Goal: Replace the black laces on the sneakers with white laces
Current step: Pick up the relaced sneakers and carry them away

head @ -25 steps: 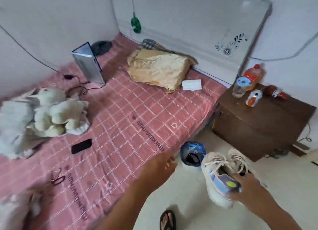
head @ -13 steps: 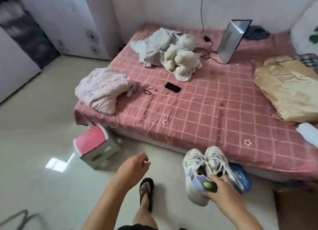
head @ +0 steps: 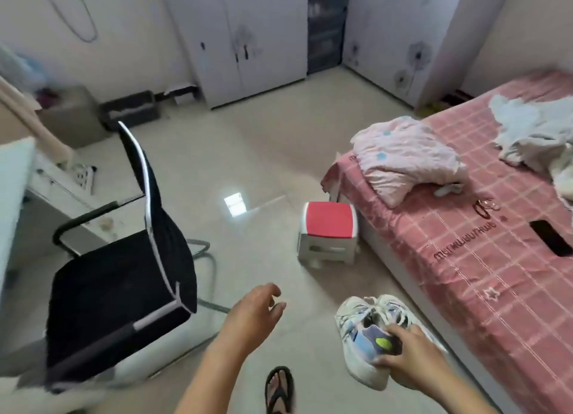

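Note:
My right hand (head: 410, 362) grips a pair of white sneakers (head: 366, 327) by their heels, low at the right beside the bed. The shoes have blue and lilac panels, a yellow-green heel spot and pale laces across their tops. They hang above the floor, toes pointing away from me. My left hand (head: 254, 314) is out in front at the lower middle, its fingers loosely curled around nothing. No loose laces show anywhere in view.
A black office chair (head: 124, 277) stands at the left by a white desk (head: 15, 178). A red-topped stool (head: 328, 230) sits by the bed (head: 483, 277), which carries pink clothes (head: 406, 159), a phone (head: 552, 237) and hair ties. My sandalled foot (head: 279, 389) is below.
The view has swung left from the bed to the chair, stool and wardrobes. My right hand still carries the sneakers; my left hand stays empty in front.

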Demonstrator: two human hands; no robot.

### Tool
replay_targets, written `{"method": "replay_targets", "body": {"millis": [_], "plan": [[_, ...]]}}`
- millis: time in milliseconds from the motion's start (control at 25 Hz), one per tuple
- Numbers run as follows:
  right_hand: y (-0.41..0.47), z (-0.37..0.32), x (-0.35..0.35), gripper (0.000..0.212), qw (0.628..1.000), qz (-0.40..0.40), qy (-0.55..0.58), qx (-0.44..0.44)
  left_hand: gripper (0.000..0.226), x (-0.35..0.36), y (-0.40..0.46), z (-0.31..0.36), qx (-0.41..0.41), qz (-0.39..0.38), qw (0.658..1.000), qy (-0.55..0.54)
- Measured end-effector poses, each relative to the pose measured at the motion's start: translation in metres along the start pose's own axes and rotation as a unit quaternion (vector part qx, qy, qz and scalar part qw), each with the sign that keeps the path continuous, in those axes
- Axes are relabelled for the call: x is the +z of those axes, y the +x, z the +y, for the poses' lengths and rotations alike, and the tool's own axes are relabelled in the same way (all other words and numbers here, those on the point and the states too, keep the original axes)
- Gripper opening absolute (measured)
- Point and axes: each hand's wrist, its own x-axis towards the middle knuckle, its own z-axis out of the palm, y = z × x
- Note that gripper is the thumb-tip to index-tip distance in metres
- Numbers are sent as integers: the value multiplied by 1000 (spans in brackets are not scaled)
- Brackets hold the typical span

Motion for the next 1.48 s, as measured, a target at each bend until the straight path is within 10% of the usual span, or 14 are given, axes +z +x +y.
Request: {"method": "replay_targets", "body": {"millis": [720, 1480], "plan": [[330, -306, -110, 38, 991, -16, -49, -125, 27, -175, 354, -82, -51, -37, 998, -1], [673, -559, -233, 57, 999, 20, 40, -20, 27, -357, 816, -169, -2, -125, 992, 1]]}}
